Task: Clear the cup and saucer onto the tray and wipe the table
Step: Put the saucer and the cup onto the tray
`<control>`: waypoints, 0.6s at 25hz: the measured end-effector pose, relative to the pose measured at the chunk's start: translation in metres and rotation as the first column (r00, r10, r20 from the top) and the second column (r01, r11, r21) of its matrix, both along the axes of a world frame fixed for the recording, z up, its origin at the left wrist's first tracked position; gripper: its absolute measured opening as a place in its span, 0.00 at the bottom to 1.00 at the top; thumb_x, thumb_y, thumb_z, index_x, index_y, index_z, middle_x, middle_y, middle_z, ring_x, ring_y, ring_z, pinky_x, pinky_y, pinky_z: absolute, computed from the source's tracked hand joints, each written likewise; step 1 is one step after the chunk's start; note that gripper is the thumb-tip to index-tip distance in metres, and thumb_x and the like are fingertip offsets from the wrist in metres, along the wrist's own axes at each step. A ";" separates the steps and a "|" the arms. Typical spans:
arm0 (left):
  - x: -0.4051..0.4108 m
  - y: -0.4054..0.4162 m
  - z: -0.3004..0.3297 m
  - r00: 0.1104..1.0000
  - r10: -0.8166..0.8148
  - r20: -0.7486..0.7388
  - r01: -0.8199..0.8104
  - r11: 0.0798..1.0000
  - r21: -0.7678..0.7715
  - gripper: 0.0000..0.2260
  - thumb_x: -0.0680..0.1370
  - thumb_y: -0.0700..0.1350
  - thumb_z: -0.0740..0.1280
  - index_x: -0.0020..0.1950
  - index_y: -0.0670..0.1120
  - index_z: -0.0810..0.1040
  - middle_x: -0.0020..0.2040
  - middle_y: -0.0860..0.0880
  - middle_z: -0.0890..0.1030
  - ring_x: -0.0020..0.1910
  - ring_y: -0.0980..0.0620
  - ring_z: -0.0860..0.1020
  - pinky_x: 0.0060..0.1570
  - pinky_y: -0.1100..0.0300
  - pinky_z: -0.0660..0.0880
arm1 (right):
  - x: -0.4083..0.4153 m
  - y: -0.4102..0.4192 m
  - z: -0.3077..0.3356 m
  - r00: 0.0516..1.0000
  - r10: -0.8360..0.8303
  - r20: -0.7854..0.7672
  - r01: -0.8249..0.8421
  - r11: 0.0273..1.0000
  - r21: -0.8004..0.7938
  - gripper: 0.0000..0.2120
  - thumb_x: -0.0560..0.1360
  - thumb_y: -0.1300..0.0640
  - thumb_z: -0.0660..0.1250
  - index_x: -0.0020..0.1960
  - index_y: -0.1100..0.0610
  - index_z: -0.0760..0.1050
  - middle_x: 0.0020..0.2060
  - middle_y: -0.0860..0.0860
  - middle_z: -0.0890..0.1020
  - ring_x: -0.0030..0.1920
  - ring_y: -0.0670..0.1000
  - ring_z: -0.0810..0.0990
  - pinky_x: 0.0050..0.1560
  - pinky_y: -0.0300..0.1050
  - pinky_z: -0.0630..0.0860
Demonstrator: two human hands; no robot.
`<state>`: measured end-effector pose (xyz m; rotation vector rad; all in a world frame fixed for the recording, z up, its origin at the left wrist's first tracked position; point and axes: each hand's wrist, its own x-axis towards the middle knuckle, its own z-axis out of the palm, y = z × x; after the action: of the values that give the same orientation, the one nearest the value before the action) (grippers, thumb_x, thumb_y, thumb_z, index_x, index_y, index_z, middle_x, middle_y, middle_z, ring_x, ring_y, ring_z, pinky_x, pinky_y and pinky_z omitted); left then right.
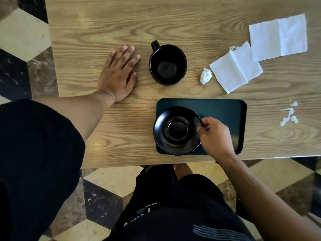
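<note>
Right hand [214, 134] pinches the right rim of the black saucer [177, 130], thumb and fingertips closed on the edge. Saucer sits over the left end of the dark tray [225, 112], its left and near edges overhanging the tray rim slightly; cannot tell if it rests flat or is lifted a bit. Left hand [118, 73] lies flat, palm down, fingers spread and holding nothing, on the wooden table [104, 23].

Black cup [167, 64] stands upright and empty, just right of the left hand, not touching it, handle pointing away from the person. It is beyond the right hand, off the tray, on bare wood.

Further right of the cup: a small crumpled tissue wad [205, 75], then a folded white napkin [236, 68], then a second napkin [278, 37] farther back, overlapping the first one's corner. Right of the right hand, past the tray, a white spill [289, 115] dots the tabletop.

Table has light oak grain. Floor [22, 33] below shows geometric cream, brown and black marble tiles. Person wears a dark top and dark shorts [173, 206], standing at the near table edge.
</note>
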<state>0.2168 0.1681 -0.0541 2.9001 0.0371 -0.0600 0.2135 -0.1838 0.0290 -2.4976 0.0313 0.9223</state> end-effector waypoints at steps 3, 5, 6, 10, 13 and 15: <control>-0.001 0.001 -0.001 1.000 0.007 0.013 -0.007 1.000 0.001 0.24 0.85 0.50 0.57 0.81 0.46 0.65 0.83 0.43 0.62 0.83 0.42 0.58 0.81 0.42 0.51 | 0.001 0.000 0.000 1.000 0.014 0.006 -0.014 1.000 -0.004 0.05 0.78 0.59 0.65 0.48 0.54 0.80 0.42 0.51 0.82 0.44 0.54 0.79 0.45 0.49 0.76; 0.000 0.001 -0.002 1.000 0.007 0.007 -0.007 1.000 0.000 0.24 0.85 0.50 0.56 0.81 0.46 0.65 0.83 0.44 0.61 0.83 0.42 0.57 0.82 0.42 0.51 | 0.002 -0.002 0.001 1.000 0.022 -0.007 -0.022 1.000 0.003 0.05 0.77 0.59 0.65 0.48 0.53 0.80 0.41 0.51 0.82 0.43 0.53 0.80 0.46 0.50 0.78; 0.001 0.001 -0.002 1.000 0.005 0.003 -0.005 1.000 -0.002 0.24 0.85 0.50 0.56 0.81 0.46 0.65 0.83 0.43 0.61 0.83 0.42 0.57 0.82 0.42 0.51 | 0.002 -0.003 0.002 0.999 0.028 -0.021 -0.027 1.000 0.010 0.05 0.77 0.58 0.65 0.48 0.53 0.80 0.41 0.50 0.82 0.43 0.52 0.80 0.46 0.50 0.78; -0.001 0.002 -0.003 1.000 0.002 0.002 -0.002 1.000 -0.002 0.24 0.86 0.51 0.55 0.81 0.46 0.64 0.83 0.43 0.61 0.83 0.42 0.57 0.82 0.43 0.51 | 0.006 -0.005 0.004 0.995 0.083 -0.051 -0.082 0.997 0.011 0.04 0.78 0.57 0.65 0.46 0.52 0.78 0.39 0.48 0.82 0.41 0.51 0.80 0.44 0.49 0.77; 0.000 0.003 -0.003 1.000 0.005 -0.006 -0.005 1.000 -0.007 0.24 0.86 0.51 0.55 0.82 0.46 0.64 0.84 0.44 0.60 0.83 0.43 0.56 0.82 0.43 0.50 | 0.005 -0.005 0.006 0.992 0.107 -0.067 -0.108 0.994 -0.008 0.06 0.77 0.58 0.65 0.42 0.53 0.77 0.37 0.47 0.81 0.39 0.51 0.79 0.40 0.48 0.75; 0.000 0.003 -0.004 1.000 0.006 -0.010 -0.006 1.000 -0.008 0.24 0.86 0.51 0.55 0.82 0.46 0.64 0.84 0.44 0.60 0.83 0.43 0.56 0.82 0.43 0.50 | 0.003 -0.007 0.005 0.990 0.116 -0.077 -0.118 0.993 -0.027 0.08 0.77 0.58 0.64 0.40 0.53 0.75 0.36 0.47 0.81 0.38 0.50 0.78 0.37 0.47 0.74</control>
<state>0.2171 0.1708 -0.0581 2.8920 0.0466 -0.0732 0.2160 -0.1906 0.0344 -2.5145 -0.0777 1.0717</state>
